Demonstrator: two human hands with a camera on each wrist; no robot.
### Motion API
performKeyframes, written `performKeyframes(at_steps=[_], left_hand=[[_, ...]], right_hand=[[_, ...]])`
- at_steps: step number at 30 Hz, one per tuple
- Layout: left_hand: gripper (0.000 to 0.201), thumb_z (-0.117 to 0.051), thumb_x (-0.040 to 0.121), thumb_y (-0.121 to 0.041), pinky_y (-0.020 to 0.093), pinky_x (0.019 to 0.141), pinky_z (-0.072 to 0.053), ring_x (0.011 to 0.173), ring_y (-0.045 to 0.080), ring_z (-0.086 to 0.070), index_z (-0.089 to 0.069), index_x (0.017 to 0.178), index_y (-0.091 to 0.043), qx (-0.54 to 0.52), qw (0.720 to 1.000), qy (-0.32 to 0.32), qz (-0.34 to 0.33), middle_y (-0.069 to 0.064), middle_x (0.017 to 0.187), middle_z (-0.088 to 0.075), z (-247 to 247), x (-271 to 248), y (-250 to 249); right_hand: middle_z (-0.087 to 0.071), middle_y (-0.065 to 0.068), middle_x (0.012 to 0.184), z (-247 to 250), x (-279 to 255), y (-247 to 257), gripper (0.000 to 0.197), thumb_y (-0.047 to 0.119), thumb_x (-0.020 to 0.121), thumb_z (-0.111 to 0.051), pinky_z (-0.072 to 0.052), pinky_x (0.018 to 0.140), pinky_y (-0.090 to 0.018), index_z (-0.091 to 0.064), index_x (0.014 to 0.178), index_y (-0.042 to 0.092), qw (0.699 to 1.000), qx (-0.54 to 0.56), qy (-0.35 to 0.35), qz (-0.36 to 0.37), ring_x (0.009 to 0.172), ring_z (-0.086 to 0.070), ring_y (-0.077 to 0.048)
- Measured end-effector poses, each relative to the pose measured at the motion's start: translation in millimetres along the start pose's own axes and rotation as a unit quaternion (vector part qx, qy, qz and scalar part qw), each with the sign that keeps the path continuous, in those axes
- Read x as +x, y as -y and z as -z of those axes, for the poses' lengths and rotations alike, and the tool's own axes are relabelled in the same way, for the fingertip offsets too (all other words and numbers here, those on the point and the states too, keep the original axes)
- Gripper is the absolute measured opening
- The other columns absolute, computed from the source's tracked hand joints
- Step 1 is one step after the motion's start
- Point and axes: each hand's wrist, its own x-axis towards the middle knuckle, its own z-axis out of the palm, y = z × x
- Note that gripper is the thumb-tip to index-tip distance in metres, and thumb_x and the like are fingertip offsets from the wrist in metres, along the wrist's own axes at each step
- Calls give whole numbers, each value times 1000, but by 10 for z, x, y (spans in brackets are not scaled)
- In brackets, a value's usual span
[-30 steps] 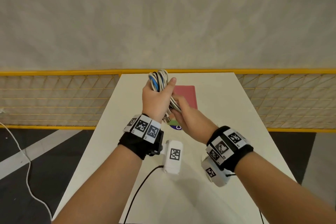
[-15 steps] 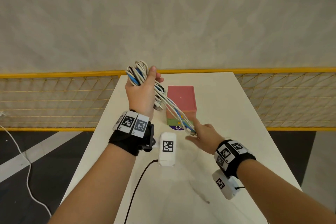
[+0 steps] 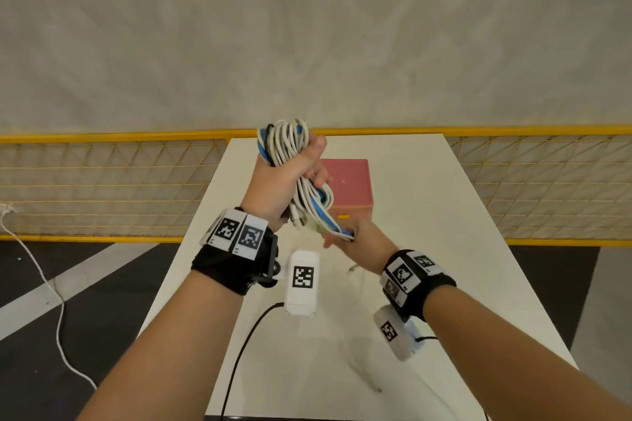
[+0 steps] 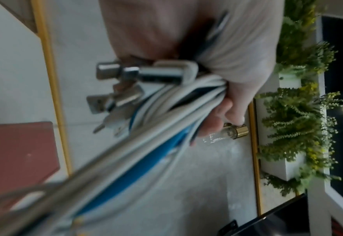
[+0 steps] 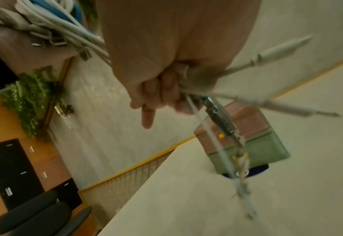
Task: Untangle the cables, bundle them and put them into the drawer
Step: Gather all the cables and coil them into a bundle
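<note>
I'm seeing bare table [image 3: 461, 267] stretching to both side edges around my wrists. My right hand [image 3: 359, 243] is clenching the trailing cable ends low over the table – closer to the coil than half a second ago. My left hand [image 3: 284, 178] is gripping the cable bundle [image 3: 287, 143] raised above the far edge, loops sticking out past the fingers. The drawer box [image 3: 349, 181] is sitting just behind.

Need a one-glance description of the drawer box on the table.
On the white table, look along its centre line towards the far edge by the yellow mesh fence. The small box there has a pink top over a green lower tier, the only coloured block on the tabletop.
</note>
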Motion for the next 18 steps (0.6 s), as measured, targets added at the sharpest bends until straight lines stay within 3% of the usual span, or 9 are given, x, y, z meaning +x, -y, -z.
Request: performKeyframes(at_steps=[3, 6, 9, 12, 15, 18], left_hand=[[19, -68, 85, -21, 36, 64, -51, 43, 16, -44, -56, 85, -6, 72, 995, 44, 61, -1, 50, -36, 69, -105, 65], [35, -71, 87, -21, 36, 64, -50, 44, 19, -45, -54, 80, 9, 200, 973, 75, 89, 1, 48, -40, 76, -154, 128], [25, -72, 86, -18, 26, 55, -48, 42, 17, -48, -60, 77, 2, 274, 953, 78, 98, 0, 46, -50, 44, -164, 179], [19, -77, 81, -18, 23, 53, -48, 43, 13, -53, -60, 80, -9, 336, 935, 64, 92, -3, 49, -57, 4, -177, 292], [25, -84, 72, -23, 26, 62, -53, 60, 12, -63, -65, 85, -15, 372, 922, 34, 98, -4, 67, -68, 50, -157, 401], [26, -87, 67, -27, 18, 58, -45, 61, 6, -60, -61, 71, -25, 442, 891, 34, 99, -8, 66, -65, 59, -170, 444]], right_hand=[[-70, -5, 84, 204, 87, 56, 18, 14, 78, -60, -52, 68, -36, -72, 91, 19, 990, -139, -38, -11, 78, -64, -26], [-65, 1, 83, 355, 132, 187, 19, 15, 79, -59, -46, 65, -31, -64, 97, 20, 971, -226, -77, 7, 77, -60, -23], [-63, 3, 84, 356, 159, 269, 25, 18, 82, -55, -47, 65, -31, -56, 106, 25, 960, -264, -81, 33, 77, -61, -23], [-67, -1, 96, 361, 165, 313, 34, 26, 83, -57, -53, 72, -37, -49, 116, 22, 975, -206, -64, 61, 84, -64, -26], [-67, -8, 98, 456, 108, 354, 61, 20, 76, -72, -49, 72, -31, -41, 128, 14, 990, -115, -30, 80, 86, -64, -25], [-64, -6, 91, 532, 57, 355, 86, 9, 74, -75, -44, 66, -17, -25, 143, 17, 991, -105, 10, 85, 76, -60, -16]])
